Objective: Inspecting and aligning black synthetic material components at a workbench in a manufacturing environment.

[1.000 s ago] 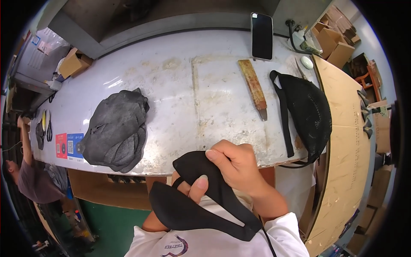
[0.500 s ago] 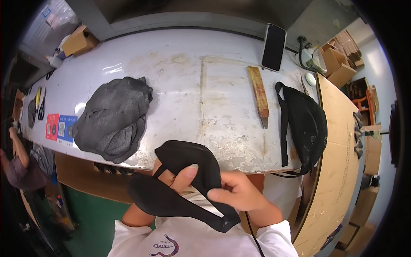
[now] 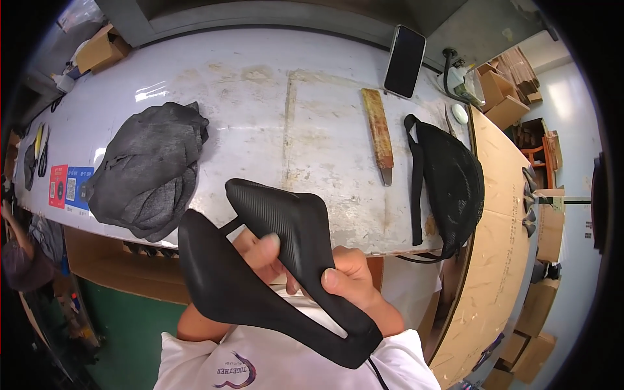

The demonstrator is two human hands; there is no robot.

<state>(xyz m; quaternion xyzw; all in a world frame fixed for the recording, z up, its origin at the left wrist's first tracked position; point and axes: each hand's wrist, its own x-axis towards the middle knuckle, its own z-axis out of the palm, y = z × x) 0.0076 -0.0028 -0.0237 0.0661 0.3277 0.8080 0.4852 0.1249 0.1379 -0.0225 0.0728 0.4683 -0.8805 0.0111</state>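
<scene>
Held in front of my chest is a black bicycle saddle (image 3: 305, 227) with a long gap down its middle and fine ribbed texture on one wing. Its narrow nose points down to the right, toward my shirt. My left hand (image 3: 261, 255) is closed on the saddle from beneath, its thumb showing in the gap; most of its fingers are hidden. With the thumb on the top surface, my right hand (image 3: 354, 276) grips the saddle's right side near the nose. A crumpled dark grey cloth (image 3: 149, 169) lies on the table to the left.
On the worn white table (image 3: 247, 117) lie a tape-wrapped blade tool (image 3: 378, 133) and a black mesh bag (image 3: 452, 182). A phone (image 3: 404, 62) leans at the back. Cardboard (image 3: 497, 214) borders the right side. At far left, another person's arm (image 3: 18, 227) shows.
The saddle has been tilted and raised, so more of its top surface now faces me. Both hands keep their hold on it, and the whole view has shifted slightly.
</scene>
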